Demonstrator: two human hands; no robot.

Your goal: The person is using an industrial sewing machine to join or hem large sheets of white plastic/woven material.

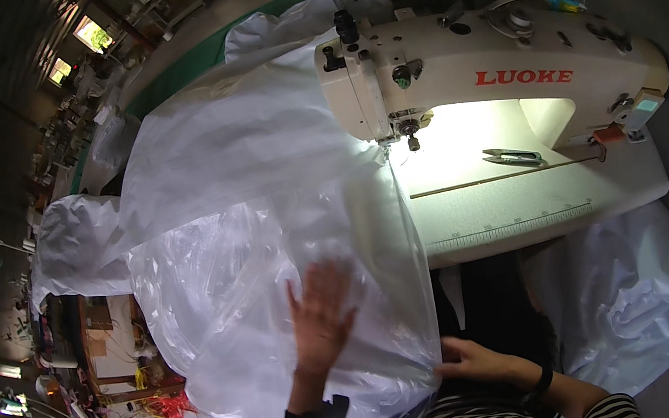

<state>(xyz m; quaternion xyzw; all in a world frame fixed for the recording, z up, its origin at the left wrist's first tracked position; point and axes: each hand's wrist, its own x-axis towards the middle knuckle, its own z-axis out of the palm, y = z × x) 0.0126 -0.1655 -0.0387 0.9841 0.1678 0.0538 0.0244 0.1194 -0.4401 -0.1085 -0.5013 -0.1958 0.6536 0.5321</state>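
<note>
Dim workshop (179,54) behind; white sheeting (247,266) is spread beneath and beyond the splayed, empty left grip (322,309).
Probably light, soft and slippery, it is best held by the edge beside the right grip (468,361), whose closure cannot be told.

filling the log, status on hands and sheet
Left hand spread over shiny white sheet. Right hand at its edge, grip unclear. Metal snips on pale sewing machine bed, clear of sheet.

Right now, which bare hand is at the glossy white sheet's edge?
Your bare right hand; your bare left hand is spread over the sheet, further in.
</note>
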